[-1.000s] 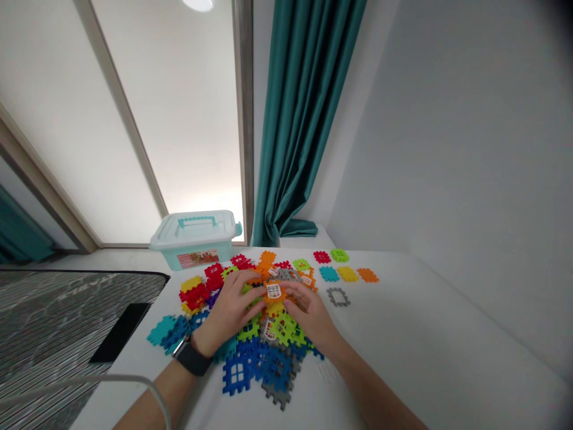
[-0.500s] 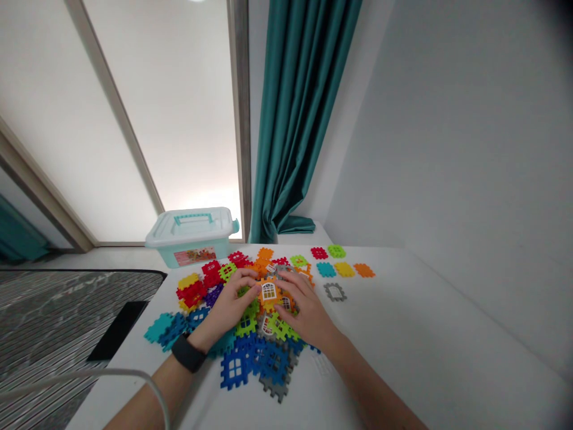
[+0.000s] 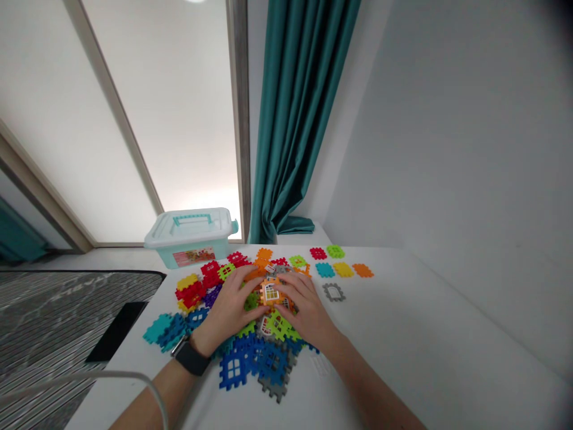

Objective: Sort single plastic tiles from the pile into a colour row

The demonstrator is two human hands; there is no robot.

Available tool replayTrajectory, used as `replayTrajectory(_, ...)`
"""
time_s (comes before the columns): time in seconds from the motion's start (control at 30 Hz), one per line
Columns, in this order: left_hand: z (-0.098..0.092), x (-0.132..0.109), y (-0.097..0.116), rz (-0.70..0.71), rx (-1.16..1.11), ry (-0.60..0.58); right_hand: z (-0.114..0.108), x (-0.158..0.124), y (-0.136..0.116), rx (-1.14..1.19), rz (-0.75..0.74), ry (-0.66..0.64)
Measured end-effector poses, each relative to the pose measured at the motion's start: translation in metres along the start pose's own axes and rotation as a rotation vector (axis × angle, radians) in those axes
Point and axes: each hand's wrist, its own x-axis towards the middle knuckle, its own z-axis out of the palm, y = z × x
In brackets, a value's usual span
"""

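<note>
Hands, two, bare:
- left hand [image 3: 229, 310], black watch [image 3: 190, 358] on its wrist, fingers closed on the left edge of the orange window tile [image 3: 270, 292]
- right hand [image 3: 307, 312], fingers closed on the same tile's right edge

Orange window tile: white window insert, held between both hands over the middle of the tile pile [image 3: 250, 361].

Tile pile: interlocking plastic squares in red, yellow, green, blue, teal and grey, loose on the white table [image 3: 425, 334], blue ones nearest.

Single tiles, far right of the pile, set apart:
- red tile [image 3: 318, 253]
- green tile [image 3: 335, 251]
- teal tile [image 3: 325, 269]
- yellow tile [image 3: 344, 269]
- orange tile [image 3: 363, 270]
- grey frame [image 3: 333, 292], nearer, just beside the right hand

Storage box [image 3: 190, 236]: lidded, mint handle, far left of the pile.

Curtain [image 3: 299, 119]: teal, beyond the table
</note>
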Motion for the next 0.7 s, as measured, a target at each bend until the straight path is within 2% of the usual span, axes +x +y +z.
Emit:
replayTrajectory(0.33, 0.011, -0.004, 0.002, -0.043, -0.11, -0.015, -0.008, -0.004, -0.003, -0.052, -0.013, -0.058)
replayTrajectory(0.47, 0.013, -0.005, 0.003, -0.049, -0.067, -0.053, -0.008, -0.005, 0.0, -0.052, -0.01, -0.082)
replayTrajectory(0.7, 0.01, -0.003, 0.009, -0.025, -0.022, -0.114, -0.014, -0.015, 0.019, 0.002, 0.114, -0.051)
